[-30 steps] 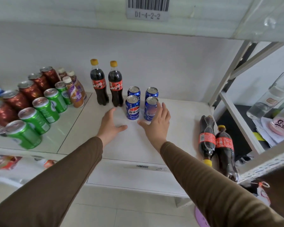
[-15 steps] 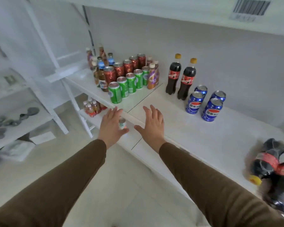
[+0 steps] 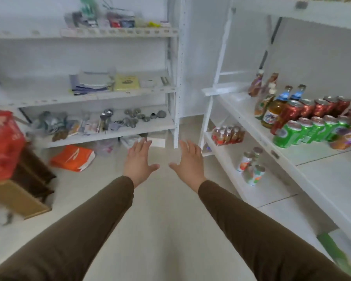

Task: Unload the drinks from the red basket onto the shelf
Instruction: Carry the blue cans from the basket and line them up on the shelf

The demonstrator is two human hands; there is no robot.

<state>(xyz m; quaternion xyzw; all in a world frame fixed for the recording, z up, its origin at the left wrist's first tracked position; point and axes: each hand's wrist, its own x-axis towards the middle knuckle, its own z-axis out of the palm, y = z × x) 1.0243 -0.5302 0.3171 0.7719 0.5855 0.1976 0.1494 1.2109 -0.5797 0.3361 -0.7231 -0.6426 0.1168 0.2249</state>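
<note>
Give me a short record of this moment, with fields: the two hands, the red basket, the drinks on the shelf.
left hand: open, empty, over the floor
right hand: open, empty, over the floor
red basket: far left, on a brown stand, blurred
green cans: one row on the shelf, right
red cans: a row behind the green ones

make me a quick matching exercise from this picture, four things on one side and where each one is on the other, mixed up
Things:
1. green cans
2. red basket
3. orange bag
4. yellow booklet

Places:
A. lying on the floor below the far shelving
B. at the left edge of the view, on top of a brown box
C. in a row on the right-hand shelf, in front of the red cans
D. on the middle shelf of the far shelving

Right pairs: 1-C, 2-B, 3-A, 4-D
</note>
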